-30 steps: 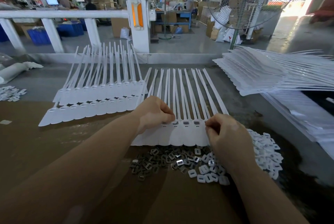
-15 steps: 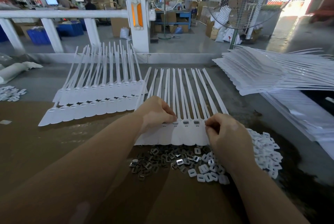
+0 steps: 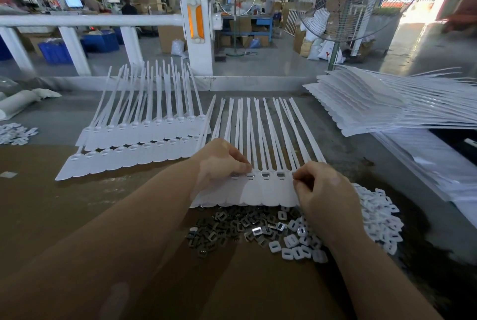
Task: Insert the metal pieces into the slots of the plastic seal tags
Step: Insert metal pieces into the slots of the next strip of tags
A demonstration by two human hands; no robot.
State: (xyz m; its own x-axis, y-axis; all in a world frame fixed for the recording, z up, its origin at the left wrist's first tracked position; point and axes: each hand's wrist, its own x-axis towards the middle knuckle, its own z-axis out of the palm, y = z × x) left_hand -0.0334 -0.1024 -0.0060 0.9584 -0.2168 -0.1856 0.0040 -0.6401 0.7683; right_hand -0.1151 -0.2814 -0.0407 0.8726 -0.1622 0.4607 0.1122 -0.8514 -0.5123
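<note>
The step in hand looks like seating metal pieces (image 3: 233,226) into the slots along the top of the row of seal tags (image 3: 260,190) lying flat on the table (image 3: 38,203). To do it well, each piece should go in squarely and be pressed flush before moving one slot along; holding the row down keeps it from sliding over the loose pile beneath its lower edge.

The left hand (image 3: 219,162) rests on the left end of the row, fingers curled, fingertips pressing at a slot; whether a piece sits under them I cannot tell. The right hand (image 3: 320,190) is at the right end, thumb and fingers curled together as if pinching something small, though nothing shows between them. Four slots between the hands already show metal.

The spare metal pieces lie just below the row, near both wrists, with white plastic caps (image 3: 376,219) to the right under the right forearm
</note>
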